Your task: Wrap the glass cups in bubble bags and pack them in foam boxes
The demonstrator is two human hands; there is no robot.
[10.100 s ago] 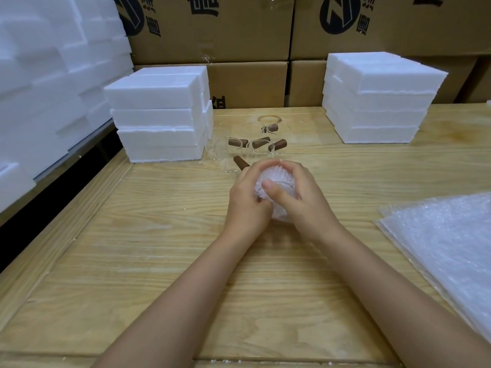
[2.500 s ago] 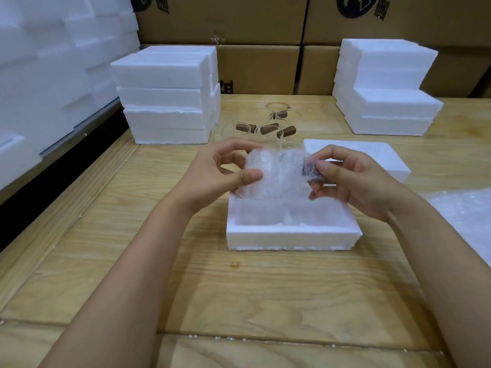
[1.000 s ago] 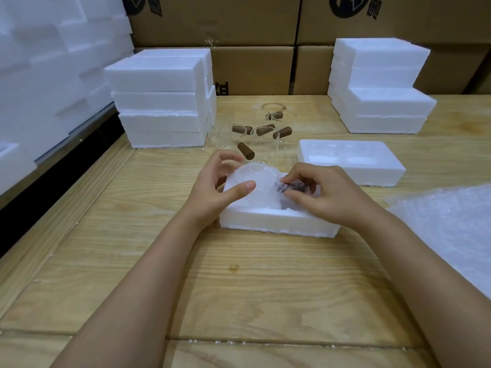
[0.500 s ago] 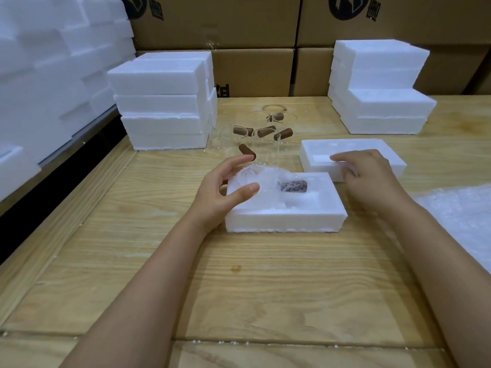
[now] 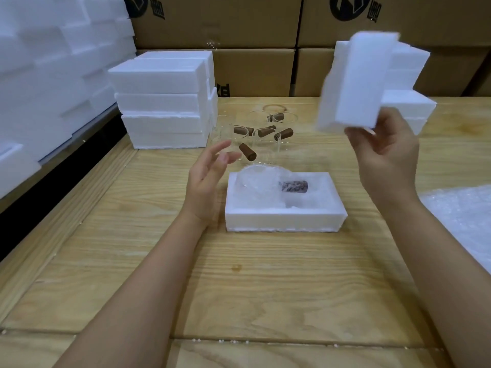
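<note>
Glass: one wrapped cup (image 5: 265, 185), five bare cups (image 5: 263, 140).

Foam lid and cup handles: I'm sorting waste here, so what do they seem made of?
Foam lid: white, matte, thick block with soft edges; likely expanded polystyrene. Cup handles: brown, matte cylinders; they look like wood, though plastic is possible.

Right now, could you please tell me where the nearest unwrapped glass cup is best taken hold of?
Probably by its brown handle, from the near side: it juts toward the person, clear of the other cups, while the glass body is crowded among them. The left hand is free; the right hand grips a foam lid.
</note>
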